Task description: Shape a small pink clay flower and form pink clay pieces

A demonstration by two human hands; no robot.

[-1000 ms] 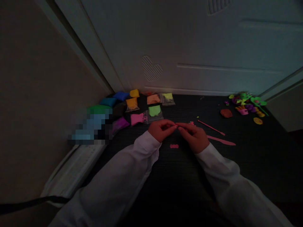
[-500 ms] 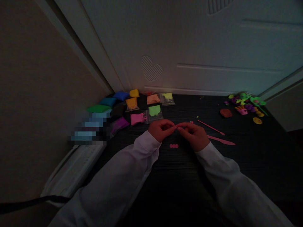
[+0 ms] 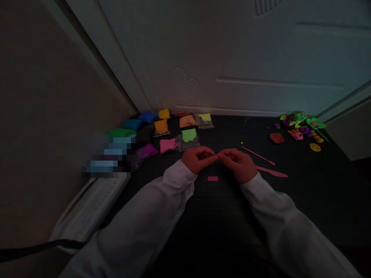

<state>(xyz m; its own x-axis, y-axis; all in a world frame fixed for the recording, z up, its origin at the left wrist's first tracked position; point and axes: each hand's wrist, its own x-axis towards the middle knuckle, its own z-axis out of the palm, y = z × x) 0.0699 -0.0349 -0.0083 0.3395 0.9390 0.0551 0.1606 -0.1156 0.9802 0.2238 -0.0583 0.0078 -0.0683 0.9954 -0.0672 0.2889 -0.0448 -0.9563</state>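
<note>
My left hand (image 3: 199, 159) and my right hand (image 3: 238, 164) meet at their fingertips above the dark table, each closed in a pinch. Between them is a tiny bit of pink clay, mostly hidden by the fingers. Just below, on the tabletop, lies a short pink strip of overlapping clay discs (image 3: 213, 178). To the right of my right hand are a thin pink modelling stick (image 3: 257, 155) and a pink plastic knife (image 3: 274, 172), whose near end is behind the hand.
Bags of coloured clay, including pink (image 3: 168, 145), light green (image 3: 189, 135) and orange (image 3: 161, 127), lie at the back left. A reddish-brown lump (image 3: 276, 138) and a cluster of clay flowers (image 3: 301, 125) sit at the right. A white power strip or box (image 3: 92, 208) borders the left side.
My fingertips have shifted very slightly and the right hand has tilted a little, covering most of a small pink piece behind it. The items on the table have not moved.
</note>
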